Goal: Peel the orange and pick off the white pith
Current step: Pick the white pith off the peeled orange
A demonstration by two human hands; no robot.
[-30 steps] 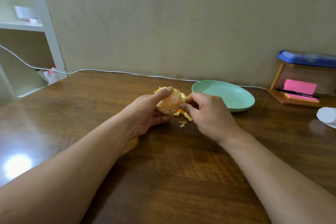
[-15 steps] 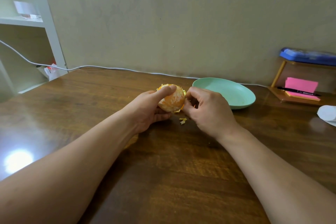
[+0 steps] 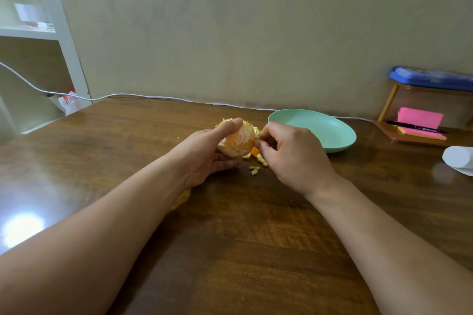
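A mostly peeled orange (image 3: pixel 239 142) with white pith streaks sits in my left hand (image 3: pixel 204 155), thumb over its top and fingers curled beneath, just above the wooden table (image 3: pixel 230 225). My right hand (image 3: pixel 294 156) is close on the orange's right side, thumb and forefinger pinching at its surface. What they pinch is too small to make out. Small peel and pith scraps (image 3: pixel 256 161) lie on the table under and between the hands.
A mint-green plate (image 3: pixel 330 135) stands just right of the hands. Further right are a wooden stand with pink sticky notes (image 3: pixel 419 120) and a pen, and a white roll (image 3: pixel 458 158). A white cable (image 3: pixel 153 97) runs along the wall. Shelves stand at the left.
My right hand rose from the scraps on the table to the orange's right side and pinches there. The left hand has turned the orange slightly in its grip.
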